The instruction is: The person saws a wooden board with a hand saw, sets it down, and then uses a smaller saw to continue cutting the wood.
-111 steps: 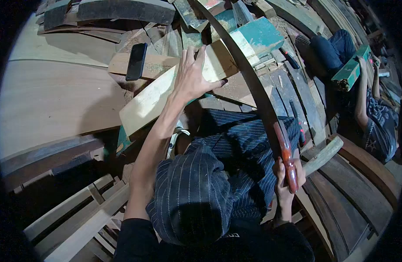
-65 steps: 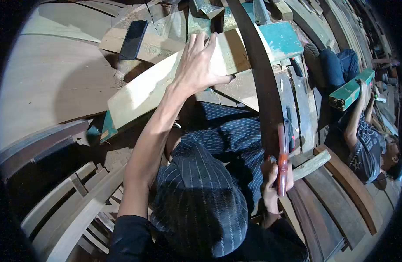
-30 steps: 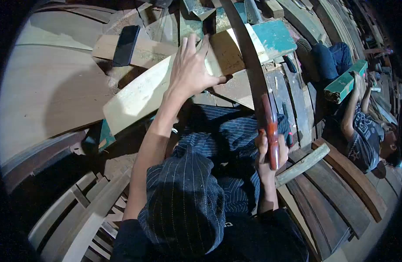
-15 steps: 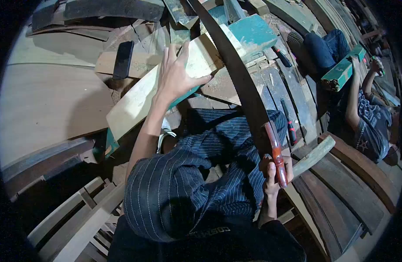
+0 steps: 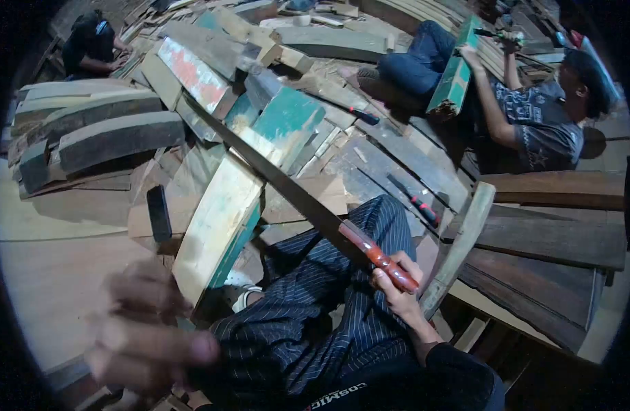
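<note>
My right hand (image 5: 402, 305) is wrapped round the red-brown handle of a handsaw (image 5: 294, 193). The long dark blade slants up and left, crossing over a pale wooden beam (image 5: 215, 216) with green paint on its side. A second chunk with a green painted top (image 5: 287, 123) lies just beyond the blade. Close to the camera, at the lower left, hovers my left hand (image 5: 147, 332), smeared by motion and away from the beam. Its fingers look bent, and I cannot tell whether anything is in them.
A dark phone (image 5: 158, 214) rests on a board left of the beam. Red-and-black-handled tools (image 5: 424, 209) lie on planks to the right. One person (image 5: 534, 116) sits at the right holding a green beam (image 5: 455, 75); another person (image 5: 89, 44) crouches at the far left. Curved timbers (image 5: 119, 140) are stacked at left.
My left hand has come off the pale beam and moved down, left and nearer the camera. The camera view has shifted, showing more of the far workspace. My right hand still holds the handsaw.
</note>
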A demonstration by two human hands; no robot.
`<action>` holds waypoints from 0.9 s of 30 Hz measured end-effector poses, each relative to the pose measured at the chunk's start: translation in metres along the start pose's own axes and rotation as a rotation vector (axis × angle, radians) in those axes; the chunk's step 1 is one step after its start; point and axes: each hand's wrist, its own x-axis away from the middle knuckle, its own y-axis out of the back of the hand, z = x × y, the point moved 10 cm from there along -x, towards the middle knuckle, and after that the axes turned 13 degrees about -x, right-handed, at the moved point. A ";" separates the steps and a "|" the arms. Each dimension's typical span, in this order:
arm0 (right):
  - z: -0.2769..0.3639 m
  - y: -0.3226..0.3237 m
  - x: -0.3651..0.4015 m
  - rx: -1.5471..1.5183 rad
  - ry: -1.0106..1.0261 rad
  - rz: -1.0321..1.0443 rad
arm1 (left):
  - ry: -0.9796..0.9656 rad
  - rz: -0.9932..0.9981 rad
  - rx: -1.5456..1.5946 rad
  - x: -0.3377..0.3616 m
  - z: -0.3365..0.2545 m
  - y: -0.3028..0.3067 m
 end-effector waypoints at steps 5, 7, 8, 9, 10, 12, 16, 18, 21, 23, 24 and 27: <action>0.004 -0.010 -0.001 -0.012 0.031 0.031 | 0.119 0.561 0.415 -0.054 -0.054 -0.025; 0.007 -0.014 0.001 0.016 0.048 0.048 | 0.743 0.335 0.503 -0.047 -0.052 -0.025; 0.010 -0.015 0.001 0.031 0.062 0.045 | 0.685 0.312 0.514 -0.043 -0.052 -0.023; 0.012 -0.015 0.001 0.045 0.073 0.045 | 0.626 0.289 0.524 -0.038 -0.053 -0.020; 0.014 -0.016 0.001 0.058 0.083 0.049 | 0.567 0.265 0.535 -0.042 -0.053 -0.021; 0.006 -0.016 0.002 0.019 0.051 0.040 | 0.045 0.253 0.605 -0.057 -0.075 -0.017; -0.010 -0.012 0.006 -0.037 -0.063 0.010 | 0.031 0.081 0.489 -0.044 -0.077 -0.005; -0.009 -0.011 0.005 -0.061 -0.037 0.003 | -0.106 0.033 0.511 -0.032 -0.085 0.007; -0.017 -0.004 0.010 0.050 -0.054 -0.041 | -0.177 -0.053 0.512 -0.008 -0.077 0.014; -0.007 -0.005 0.010 0.110 0.010 -0.059 | -0.149 -0.092 0.494 0.010 -0.074 0.023; -0.011 -0.005 0.010 0.100 -0.051 -0.051 | -0.132 -0.115 0.475 0.019 -0.074 0.029; -0.030 0.001 0.016 0.030 -0.107 -0.061 | -0.059 -0.207 0.430 0.051 -0.073 0.050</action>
